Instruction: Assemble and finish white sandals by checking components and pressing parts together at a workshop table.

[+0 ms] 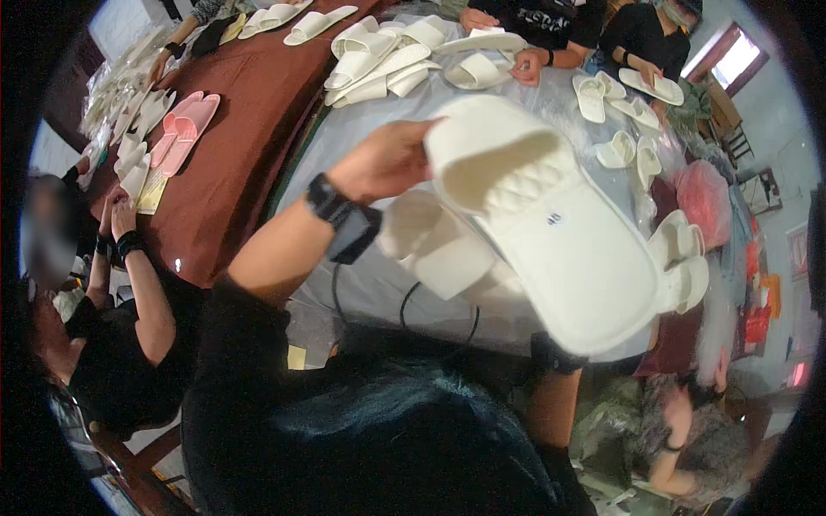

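Risks, as a judgement, left to right:
- Possibly snagging the thin black cable (pixel 404 305) that is looping below centre, near the black band-mounted wrist device (pixel 340 219), if swinging the forearm wide.
- Possibly losing the white, flat-soled, open-toe fabric slipper (pixel 551 249). Gripping it only at the toe end, with the left hand (pixel 387 159) closing thumb and fingers around the strap rim at upper centre. Long sole reaching away toward lower right, so likely levering against that small hold.
- Possibly dropping it onto the second white slipper (pixel 430 245) lying just beneath, on the clear plastic sheet (pixel 344 138), and mixing the two.
- Not seeing the right hand: hiding behind the heel end, with only the black right wristband (pixel 555 354) showing at lower right. Cannot tell whether supporting or gripping anything.

Slipper appearance:
- Being held up off the table, centre to right of frame, tilting from toe at upper left to heel at lower right.
- Showing a quilted strap, a smooth pale insole and a small dark mark mid-sole.
- Looking clean, with nothing looking bent.

Surroundings:
- Pink slippers (pixel 185 129) resting on the dark red tablecloth (pixel 249 103) at upper left.
- More white slipper pairs (pixel 684 258) lying at right.
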`<state>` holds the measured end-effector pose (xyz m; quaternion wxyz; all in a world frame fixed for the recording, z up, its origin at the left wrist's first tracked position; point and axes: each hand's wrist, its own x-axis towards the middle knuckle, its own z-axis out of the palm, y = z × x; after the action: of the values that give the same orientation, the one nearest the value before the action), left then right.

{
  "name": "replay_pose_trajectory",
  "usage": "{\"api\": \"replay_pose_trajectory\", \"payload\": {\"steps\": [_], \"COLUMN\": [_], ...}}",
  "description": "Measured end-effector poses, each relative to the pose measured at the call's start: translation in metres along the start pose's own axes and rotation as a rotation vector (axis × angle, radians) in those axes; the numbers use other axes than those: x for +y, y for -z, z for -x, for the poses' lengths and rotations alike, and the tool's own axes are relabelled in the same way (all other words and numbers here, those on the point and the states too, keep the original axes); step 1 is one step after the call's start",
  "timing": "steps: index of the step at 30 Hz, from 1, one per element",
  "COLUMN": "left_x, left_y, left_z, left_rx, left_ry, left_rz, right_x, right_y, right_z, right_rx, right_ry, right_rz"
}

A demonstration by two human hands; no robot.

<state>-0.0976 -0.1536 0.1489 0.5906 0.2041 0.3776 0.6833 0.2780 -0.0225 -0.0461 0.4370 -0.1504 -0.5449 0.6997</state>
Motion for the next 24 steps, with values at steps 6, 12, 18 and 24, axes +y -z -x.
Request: {"api": "replay_pose_trajectory", "payload": {"steps": [6, 12, 18, 24], "left_x": [-0.053, -0.062, -0.12, -0.132], "left_y": [0.026, 0.029, -0.015, 0.007], "left_z": [-0.078, -0.042, 0.065, 0.056], "left_rx": [0.028, -0.137, 0.058, 0.019], "left_ry": [0.073, -0.299, -0.445, -0.242], "left_rz": [-0.718, -1.592, -1.997, -1.809], "right_x": [-0.051, -0.047, -0.063, -0.04], "right_y": [-0.065, -0.016, -0.013, -0.009], "right_z": [-0.032, -0.012, -0.059, -0.101], "right_rx": [0.36, 0.482, 0.295, -0.16], "right_ry": [-0.293, -0.417, 0.002, -0.065], "right_rz": [0.072, 0.428, 1.203, 1.325]}}
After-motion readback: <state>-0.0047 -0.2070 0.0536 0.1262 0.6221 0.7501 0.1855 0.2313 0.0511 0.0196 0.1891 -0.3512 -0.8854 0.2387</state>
